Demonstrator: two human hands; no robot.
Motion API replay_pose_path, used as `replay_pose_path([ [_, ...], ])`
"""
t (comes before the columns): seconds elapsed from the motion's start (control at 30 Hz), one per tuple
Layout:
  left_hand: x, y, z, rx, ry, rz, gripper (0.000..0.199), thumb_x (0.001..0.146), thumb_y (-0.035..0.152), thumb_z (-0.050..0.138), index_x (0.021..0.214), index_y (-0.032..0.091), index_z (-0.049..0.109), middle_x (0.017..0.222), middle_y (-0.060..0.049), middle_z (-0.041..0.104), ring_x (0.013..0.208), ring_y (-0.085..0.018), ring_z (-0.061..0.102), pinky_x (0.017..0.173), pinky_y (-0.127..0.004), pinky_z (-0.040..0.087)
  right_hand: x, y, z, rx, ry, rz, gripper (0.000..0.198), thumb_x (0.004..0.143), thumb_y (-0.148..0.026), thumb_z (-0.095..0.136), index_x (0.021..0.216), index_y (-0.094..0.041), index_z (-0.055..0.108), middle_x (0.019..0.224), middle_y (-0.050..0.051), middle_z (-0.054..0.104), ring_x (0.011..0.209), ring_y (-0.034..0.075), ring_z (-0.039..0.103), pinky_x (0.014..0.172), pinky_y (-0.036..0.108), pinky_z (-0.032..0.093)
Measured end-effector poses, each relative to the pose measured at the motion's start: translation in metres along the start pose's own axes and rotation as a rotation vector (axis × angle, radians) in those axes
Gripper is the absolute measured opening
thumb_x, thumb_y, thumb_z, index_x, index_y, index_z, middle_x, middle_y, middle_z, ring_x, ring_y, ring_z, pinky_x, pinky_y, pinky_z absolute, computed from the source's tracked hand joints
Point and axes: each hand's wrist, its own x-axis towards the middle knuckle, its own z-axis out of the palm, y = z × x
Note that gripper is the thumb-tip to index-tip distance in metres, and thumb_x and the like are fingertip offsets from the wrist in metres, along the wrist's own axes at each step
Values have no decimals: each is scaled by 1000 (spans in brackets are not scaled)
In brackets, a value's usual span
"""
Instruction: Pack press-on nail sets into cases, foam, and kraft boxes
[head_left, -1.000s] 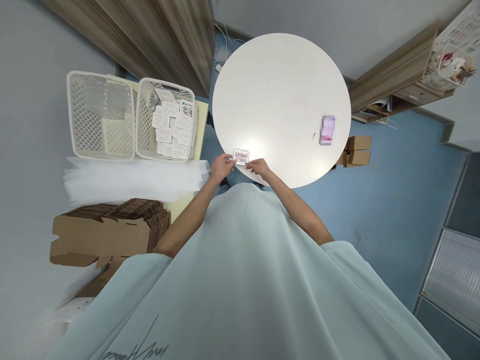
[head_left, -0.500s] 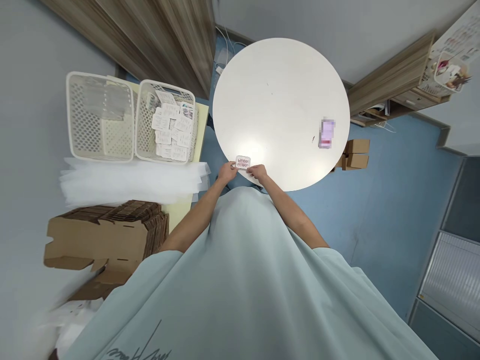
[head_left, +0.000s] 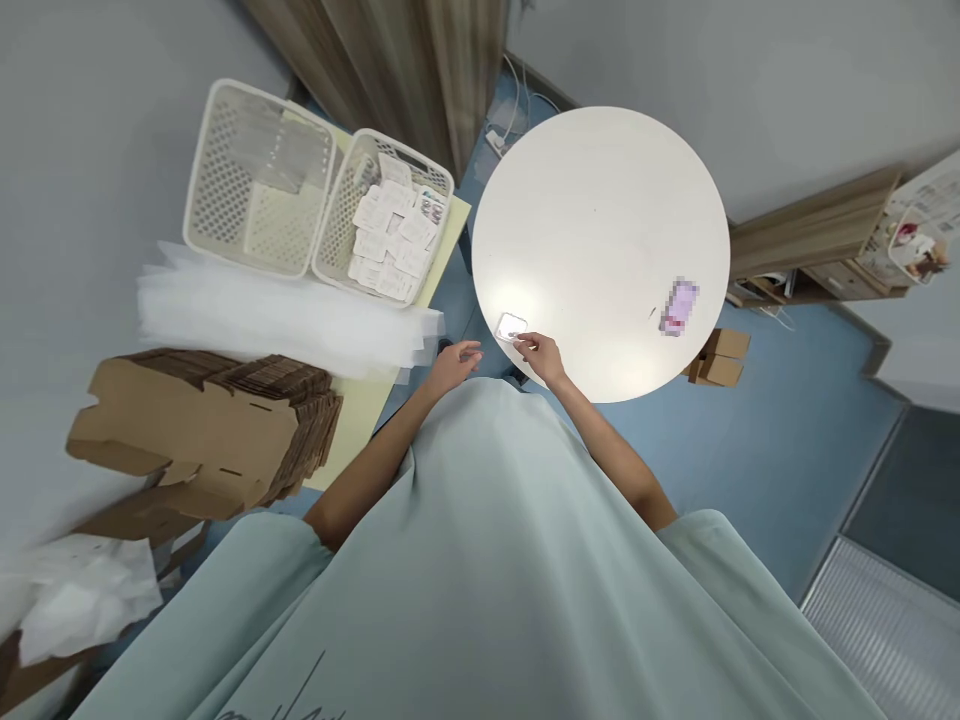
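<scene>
A small, flat, rounded rectangular clear pack (head_left: 512, 326) is at the near left edge of the white round table (head_left: 600, 230). Glare washes out its contents. My right hand (head_left: 541, 357) has its thumb and fingertips pinched at the pack's lower right corner. Off the table's edge, to the left of the pack, my left hand (head_left: 451, 368) is apart from it, with fingers spread and nothing in them.
Left of me, a white basket (head_left: 322, 265) holds many white cards or packs, beside another basket (head_left: 191, 215) with clear plastic inside. White foam sheets (head_left: 285, 315) and folded cardboard boxes (head_left: 202, 410) lie nearer. A blurred purple item (head_left: 680, 303) rests on the table's right.
My left hand has let go of the pack and moved away from the table, its fingers opening. My right hand stays at the pack. The whole view has turned and shifted.
</scene>
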Motion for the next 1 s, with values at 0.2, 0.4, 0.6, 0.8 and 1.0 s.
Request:
replay_pose_path([
  [0.2,-52,-9,-37,-192,161,10,54,95,52,72,141,23,72,139,-14,81,100,-26,80,89,-38,64,-8,-53,29,-262,-124,-239,32,102,-37,67,128,-22,79,113,5,85,83,19,69,89,33,59],
  [0.4,-80,-24,-72,-349,356,12,57,92,54,74,138,19,73,134,-15,82,95,-23,79,87,-38,64,3,-105,101,-507,-306,-435,33,106,-34,68,135,-21,78,123,8,83,89,21,72,93,35,57],
  [0.6,-109,-49,-103,-447,532,27,64,91,63,74,138,19,72,134,-16,81,92,-22,78,85,-37,63,18,-139,190,-737,-461,-562,35,113,-33,63,143,-19,72,130,9,81,105,25,76,99,36,56],
  [0.8,-134,-77,-123,-524,663,3,61,93,60,72,138,18,72,132,-17,82,94,-23,78,84,-37,63,23,-155,278,-1007,-552,-633,47,115,-39,63,156,-16,60,152,18,67,128,33,72,102,40,60],
  [1.0,-143,-96,-130,-570,701,-45,63,93,66,72,137,20,72,132,-16,81,95,-23,78,83,-37,63,23,-146,329,-1210,-526,-651,45,113,-34,66,150,-9,55,153,27,61,130,36,69,101,44,63],
])
